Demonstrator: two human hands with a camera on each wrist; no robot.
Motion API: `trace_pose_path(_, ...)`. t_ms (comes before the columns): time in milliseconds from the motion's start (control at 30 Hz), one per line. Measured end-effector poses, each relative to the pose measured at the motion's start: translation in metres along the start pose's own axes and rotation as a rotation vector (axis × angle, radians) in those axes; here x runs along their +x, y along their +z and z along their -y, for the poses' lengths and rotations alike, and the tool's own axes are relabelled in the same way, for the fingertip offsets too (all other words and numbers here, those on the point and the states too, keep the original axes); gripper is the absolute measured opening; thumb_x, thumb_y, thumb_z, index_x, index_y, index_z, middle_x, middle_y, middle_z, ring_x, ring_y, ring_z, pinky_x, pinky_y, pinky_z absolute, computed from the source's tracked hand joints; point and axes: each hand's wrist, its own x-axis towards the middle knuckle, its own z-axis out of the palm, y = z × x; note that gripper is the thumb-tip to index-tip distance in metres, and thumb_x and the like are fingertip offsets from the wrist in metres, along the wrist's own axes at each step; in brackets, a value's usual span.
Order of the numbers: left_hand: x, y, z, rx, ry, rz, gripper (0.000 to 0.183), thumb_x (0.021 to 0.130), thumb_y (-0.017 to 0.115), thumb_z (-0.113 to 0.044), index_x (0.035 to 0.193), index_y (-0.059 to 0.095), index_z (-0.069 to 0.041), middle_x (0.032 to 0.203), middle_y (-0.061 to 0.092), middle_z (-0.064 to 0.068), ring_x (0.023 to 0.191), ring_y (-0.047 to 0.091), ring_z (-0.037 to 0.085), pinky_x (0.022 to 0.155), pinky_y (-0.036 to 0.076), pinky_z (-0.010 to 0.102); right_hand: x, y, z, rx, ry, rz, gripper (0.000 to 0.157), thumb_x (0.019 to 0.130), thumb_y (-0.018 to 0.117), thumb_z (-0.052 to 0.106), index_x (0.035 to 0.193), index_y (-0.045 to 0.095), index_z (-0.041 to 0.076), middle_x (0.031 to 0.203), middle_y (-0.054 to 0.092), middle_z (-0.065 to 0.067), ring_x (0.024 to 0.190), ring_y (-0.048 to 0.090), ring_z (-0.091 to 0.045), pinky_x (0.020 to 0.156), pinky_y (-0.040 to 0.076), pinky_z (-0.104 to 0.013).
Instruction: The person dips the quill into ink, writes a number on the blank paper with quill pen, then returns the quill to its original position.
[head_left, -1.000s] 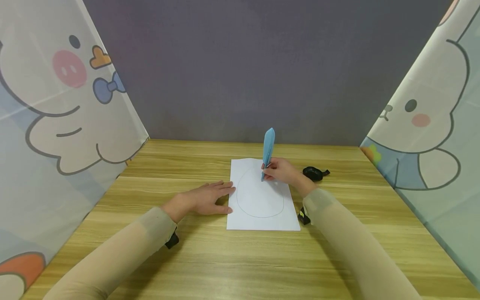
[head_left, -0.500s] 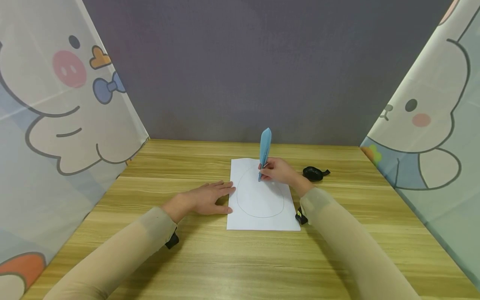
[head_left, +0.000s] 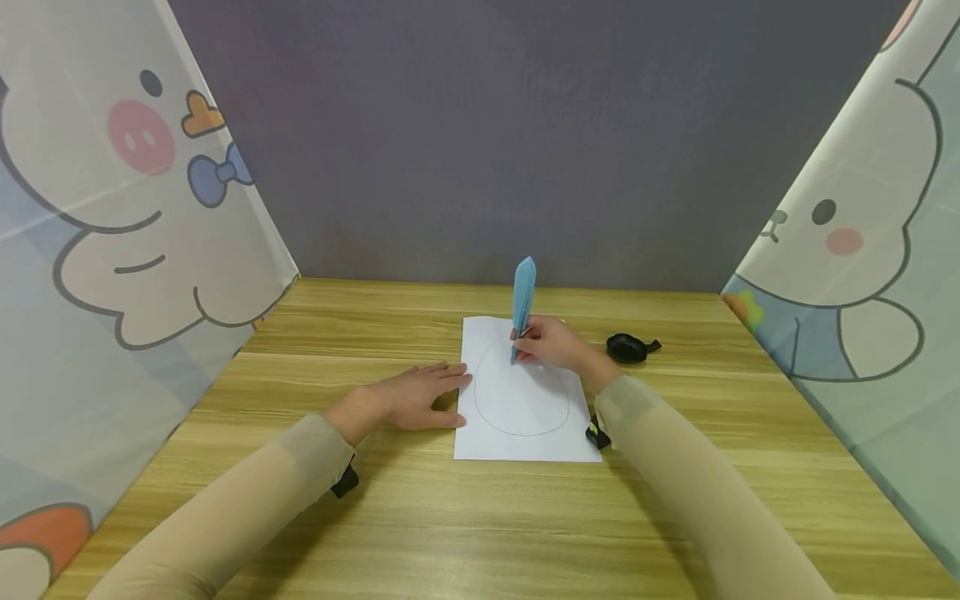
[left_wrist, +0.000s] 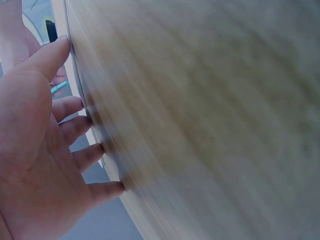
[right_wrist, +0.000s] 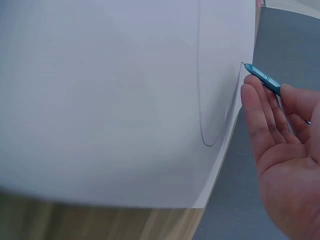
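A white sheet of paper (head_left: 525, 448) lies on the table with a thin rounded outline drawn on it. My right hand (head_left: 553, 343) pinches a blue feather-shaped pen (head_left: 524, 292) between thumb and fingers, feather end up. In the right wrist view the tip of the pen (right_wrist: 262, 78) meets the paper (right_wrist: 115, 100) at the end of the drawn line. My left hand (head_left: 412, 398) lies with spread fingers at the left edge of the sheet. Seen in the left wrist view, the fingertips of this left hand (left_wrist: 35, 140) rest along the paper's edge.
To the right of the paper sits a small black oval object (head_left: 626, 348) with a short tab. A dark grey panel (head_left: 480, 150) stands behind the wooden table (head_left: 480, 533). Cartoon-printed cloths (head_left: 135, 233) flank both sides.
My right hand has slid a little to the left with the pen, its tip staying at the upper part of the sheet. My left hand and the paper have stayed put.
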Motion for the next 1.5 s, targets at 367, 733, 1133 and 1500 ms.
trace_pose_path(367, 0.003, 0.001, 0.000, -0.003, 0.002, 0.007, 0.085, 0.109, 0.057, -0.064, 0.176, 0.030, -0.019, 0.185, 0.020, 0.003, 0.171, 0.019, 0.038, 0.136, 0.020, 0.067, 0.005, 0.008, 0.001, -0.001, -0.047, 0.012, 0.024, 0.109, 0.066, 0.008, 0.127, 0.068, -0.009, 0.112, 0.079, -0.026, 0.099, 0.082, -0.030, 0.087, 0.069, -0.038)
trace_pose_path(733, 0.002, 0.001, 0.001, -0.002, -0.002, 0.002, 0.086, 0.109, 0.056, -0.065, 0.176, 0.030, -0.018, 0.185, 0.020, 0.004, 0.171, 0.019, 0.038, 0.136, 0.021, 0.067, 0.009, 0.016, 0.008, -0.011, -0.047, 0.043, 0.024, 0.110, 0.066, 0.009, 0.127, 0.069, -0.008, 0.113, 0.079, -0.025, 0.102, 0.082, -0.032, 0.088, 0.069, -0.038)
trace_pose_path(1133, 0.004, 0.000, 0.002, 0.002, 0.009, 0.002, 0.085, 0.109, 0.056, -0.065, 0.176, 0.030, -0.018, 0.185, 0.020, 0.004, 0.171, 0.019, 0.039, 0.136, 0.021, 0.067, 0.013, 0.023, 0.010, -0.009, -0.053, 0.056, 0.022, 0.110, 0.065, 0.008, 0.126, 0.069, -0.006, 0.113, 0.079, -0.024, 0.097, 0.082, -0.028, 0.087, 0.069, -0.037)
trace_pose_path(1500, 0.003, 0.000, 0.003, 0.002, 0.007, 0.005, 0.086, 0.109, 0.056, -0.065, 0.176, 0.030, -0.019, 0.185, 0.020, 0.004, 0.171, 0.019, 0.039, 0.136, 0.021, 0.067, 0.015, 0.031, 0.012, 0.014, -0.061, 0.083, 0.024, 0.110, 0.065, 0.009, 0.127, 0.069, -0.007, 0.113, 0.078, -0.024, 0.099, 0.082, -0.029, 0.088, 0.069, -0.038)
